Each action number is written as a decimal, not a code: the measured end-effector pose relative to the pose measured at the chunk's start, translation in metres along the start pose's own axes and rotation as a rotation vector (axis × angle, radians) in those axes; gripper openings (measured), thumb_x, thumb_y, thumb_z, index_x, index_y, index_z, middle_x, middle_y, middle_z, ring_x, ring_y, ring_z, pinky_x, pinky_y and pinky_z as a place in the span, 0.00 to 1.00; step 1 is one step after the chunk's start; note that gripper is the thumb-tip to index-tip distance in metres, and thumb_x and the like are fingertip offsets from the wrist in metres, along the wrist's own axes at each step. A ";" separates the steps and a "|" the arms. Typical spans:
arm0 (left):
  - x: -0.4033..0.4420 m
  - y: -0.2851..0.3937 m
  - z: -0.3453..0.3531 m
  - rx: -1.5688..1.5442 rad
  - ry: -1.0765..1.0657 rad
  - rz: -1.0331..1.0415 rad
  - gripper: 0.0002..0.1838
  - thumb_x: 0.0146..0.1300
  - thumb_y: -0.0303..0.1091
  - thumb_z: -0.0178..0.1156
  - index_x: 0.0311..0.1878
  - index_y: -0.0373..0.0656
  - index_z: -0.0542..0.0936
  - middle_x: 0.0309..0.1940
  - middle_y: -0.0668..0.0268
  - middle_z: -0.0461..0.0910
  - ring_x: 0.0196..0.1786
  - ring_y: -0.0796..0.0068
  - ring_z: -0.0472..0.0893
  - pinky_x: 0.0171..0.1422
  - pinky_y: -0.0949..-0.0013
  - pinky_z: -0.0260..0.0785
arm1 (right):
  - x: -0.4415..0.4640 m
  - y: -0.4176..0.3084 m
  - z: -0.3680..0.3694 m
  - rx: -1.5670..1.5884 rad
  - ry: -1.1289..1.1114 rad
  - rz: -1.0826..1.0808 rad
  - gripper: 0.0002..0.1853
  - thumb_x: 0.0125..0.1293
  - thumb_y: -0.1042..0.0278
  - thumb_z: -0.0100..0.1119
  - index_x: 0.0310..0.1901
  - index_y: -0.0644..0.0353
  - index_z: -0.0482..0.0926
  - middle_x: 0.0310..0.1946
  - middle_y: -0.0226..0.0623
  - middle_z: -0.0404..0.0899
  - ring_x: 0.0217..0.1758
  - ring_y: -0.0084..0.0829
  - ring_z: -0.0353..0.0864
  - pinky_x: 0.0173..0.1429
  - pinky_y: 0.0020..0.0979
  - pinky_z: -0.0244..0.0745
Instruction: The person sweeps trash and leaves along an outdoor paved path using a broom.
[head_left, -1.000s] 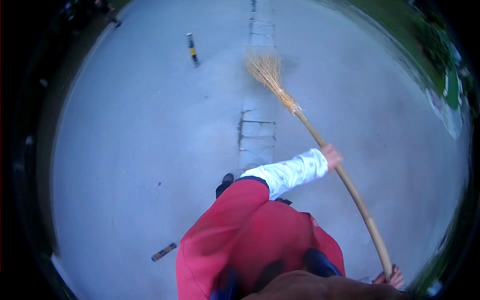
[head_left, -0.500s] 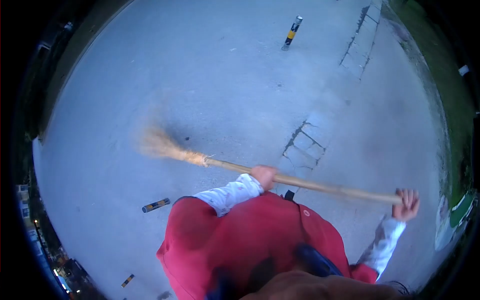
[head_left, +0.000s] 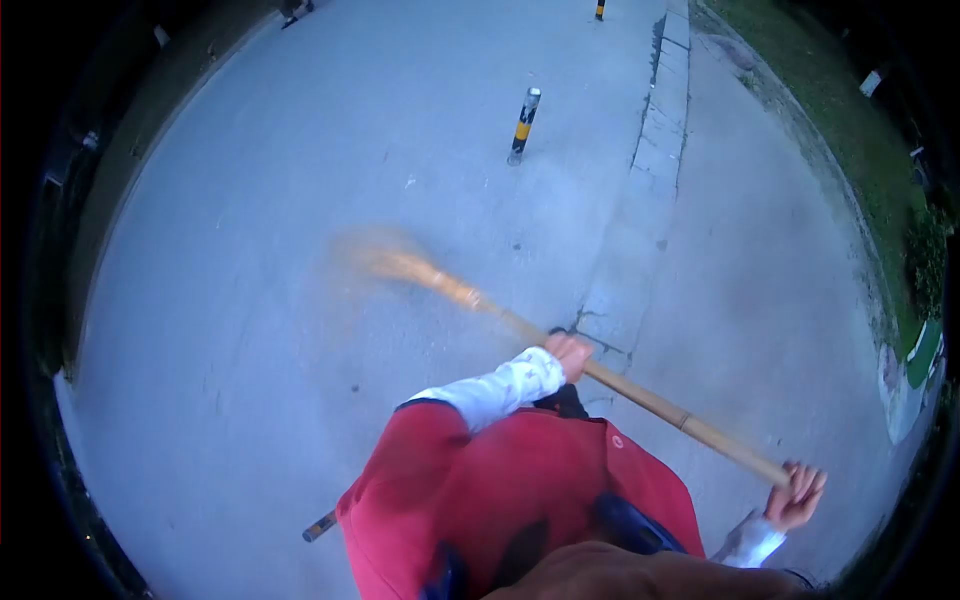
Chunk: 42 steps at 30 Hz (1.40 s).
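Note:
A long broom [head_left: 690, 423] with a wooden handle slants across the front of my body in the head view. Its straw bristles [head_left: 395, 262] are blurred at the left, over the pavement; I cannot tell whether they touch it. My left hand [head_left: 568, 355] wraps the handle about midway along, in front of my red vest [head_left: 530, 460]. At the handle's end on the right, the fingers of my right hand [head_left: 797, 495] are closed around it. White patterned sleeves cover both arms.
A black-and-yellow bollard [head_left: 523, 127] stands ahead, with another [head_left: 600, 9] farther off. A third [head_left: 319, 526] is partly hidden by my left side. Grey pavement [head_left: 250, 330] spreads around, with a cracked strip of slabs [head_left: 660, 115] and a grass verge [head_left: 850, 130] at right.
The bristle end has swung right and up in the view, while the handle end has dropped, so the broom tilts more steeply. Both hands keep their hold. The bollards have shifted as I moved.

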<state>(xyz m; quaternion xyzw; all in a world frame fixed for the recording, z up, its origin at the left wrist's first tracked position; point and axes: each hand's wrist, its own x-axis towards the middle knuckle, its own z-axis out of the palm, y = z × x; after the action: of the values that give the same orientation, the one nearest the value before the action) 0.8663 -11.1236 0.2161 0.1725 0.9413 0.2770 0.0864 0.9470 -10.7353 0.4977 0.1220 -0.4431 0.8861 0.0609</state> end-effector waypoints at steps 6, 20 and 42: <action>0.217 -0.082 -0.051 0.109 0.198 0.215 0.06 0.46 0.26 0.54 0.29 0.48 0.77 0.29 0.63 0.76 0.41 0.62 0.77 0.49 0.62 0.66 | 0.054 0.097 -0.004 -0.235 0.066 -0.200 0.17 0.56 0.59 0.63 0.24 0.49 0.62 0.20 0.22 0.62 0.30 0.24 0.63 0.61 0.38 0.59; 0.095 -0.286 -0.127 0.138 0.385 -0.289 0.14 0.39 0.27 0.63 0.34 0.45 0.79 0.37 0.56 0.78 0.43 0.53 0.77 0.50 0.57 0.69 | 0.206 0.232 0.049 -0.021 -0.130 0.113 0.09 0.53 0.73 0.59 0.28 0.56 0.67 0.25 0.33 0.72 0.34 0.32 0.74 0.55 0.45 0.66; 0.633 -0.307 -0.126 0.341 -0.430 0.311 0.09 0.42 0.34 0.61 0.31 0.52 0.81 0.30 0.60 0.78 0.41 0.55 0.76 0.48 0.54 0.66 | 0.420 0.285 0.123 -0.392 0.588 -0.270 0.15 0.57 0.62 0.60 0.28 0.52 0.60 0.22 0.27 0.60 0.32 0.27 0.62 0.61 0.42 0.57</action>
<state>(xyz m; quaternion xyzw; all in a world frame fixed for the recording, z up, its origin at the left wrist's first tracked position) 0.1626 -11.1911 0.1091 0.3812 0.8966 0.0821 0.2099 0.5007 -11.0049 0.4627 -0.0942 -0.5476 0.7658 0.3238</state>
